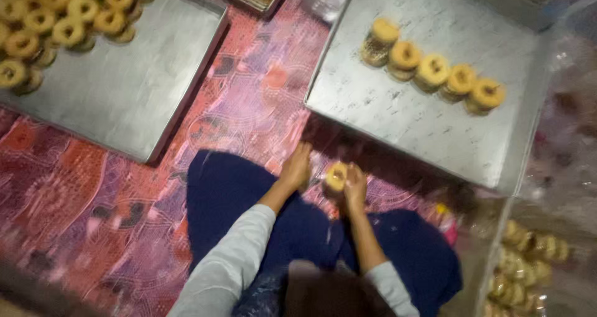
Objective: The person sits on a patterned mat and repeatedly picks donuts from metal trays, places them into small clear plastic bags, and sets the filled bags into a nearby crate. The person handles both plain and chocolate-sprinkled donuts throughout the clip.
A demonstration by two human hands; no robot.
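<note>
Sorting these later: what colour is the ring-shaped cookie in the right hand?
Pale yellow cookie, held in the right hand; head view.

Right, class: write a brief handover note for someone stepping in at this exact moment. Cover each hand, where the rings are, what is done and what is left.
Left hand: empty, resting by the knee on the patterned mat.
Right hand: holds one ring-shaped pastry.
Right tray: a row of five rings is laid; most of it is bare.
Left tray: rings crowd its far corner.
Bagged rings lie at lower right.
Left: the held ring is not yet on a tray.
</note>
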